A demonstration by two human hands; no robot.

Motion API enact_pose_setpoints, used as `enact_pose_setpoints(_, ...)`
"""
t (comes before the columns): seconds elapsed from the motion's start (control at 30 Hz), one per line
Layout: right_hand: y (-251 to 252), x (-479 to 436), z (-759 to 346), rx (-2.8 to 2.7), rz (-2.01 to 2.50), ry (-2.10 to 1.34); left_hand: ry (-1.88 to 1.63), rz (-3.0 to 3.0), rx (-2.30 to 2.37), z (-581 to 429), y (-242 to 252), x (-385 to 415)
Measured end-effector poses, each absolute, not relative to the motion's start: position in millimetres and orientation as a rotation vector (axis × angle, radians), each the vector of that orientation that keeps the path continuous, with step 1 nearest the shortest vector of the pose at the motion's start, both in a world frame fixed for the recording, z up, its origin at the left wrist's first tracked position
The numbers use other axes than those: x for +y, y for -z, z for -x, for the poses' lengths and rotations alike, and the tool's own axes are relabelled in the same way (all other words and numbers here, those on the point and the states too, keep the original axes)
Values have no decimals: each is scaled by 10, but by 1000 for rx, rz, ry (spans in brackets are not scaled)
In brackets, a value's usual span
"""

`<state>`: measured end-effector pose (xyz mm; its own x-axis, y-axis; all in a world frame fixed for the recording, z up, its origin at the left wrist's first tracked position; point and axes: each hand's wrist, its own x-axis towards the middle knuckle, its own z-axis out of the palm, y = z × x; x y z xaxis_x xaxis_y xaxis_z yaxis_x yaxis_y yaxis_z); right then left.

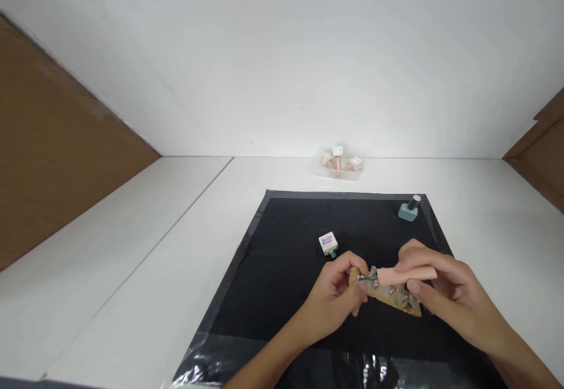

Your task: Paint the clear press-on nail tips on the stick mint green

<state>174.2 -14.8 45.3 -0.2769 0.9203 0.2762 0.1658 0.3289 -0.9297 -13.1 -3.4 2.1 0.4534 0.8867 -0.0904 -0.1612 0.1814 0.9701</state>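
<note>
My left hand (332, 301) pinches the left end of a thin amber piece (390, 301), on which several clear nail tips and small shiny bits sit. Between the fingers and thumb of my right hand (445, 295) is a nail polish brush, gripped by its long pink cap (408, 274). The brush end points left and lies at a nail tip near my left fingertips; whether it touches, I cannot tell. Beyond my left hand an uncapped white nail polish bottle (328, 242) with a colourful label lies on the black mat, its dark neck toward me.
At the mat's far right corner is a teal bottle (409, 210) with a dark cap. Behind the black mat (264, 248), a clear tray (339, 174) holds several white bottles with pink caps near the white wall. Shiny plastic covers the mat's near edge.
</note>
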Motion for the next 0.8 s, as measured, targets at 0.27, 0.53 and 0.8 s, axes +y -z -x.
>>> enact_pose_setpoints(0.27, -491, -115, -1717, -1858, 882, -836, -860, -1149, 795, 144, 4, -41)
enact_pose_setpoints(0.53, -525, -118, -1727, -2030, 815, -578, -855, -1155, 795, 130, 2, -45)
enact_pose_setpoints(0.8, -491, -126, -1793, -1950, 797, -525, -864, -1185, 781, 150, 42, -61)
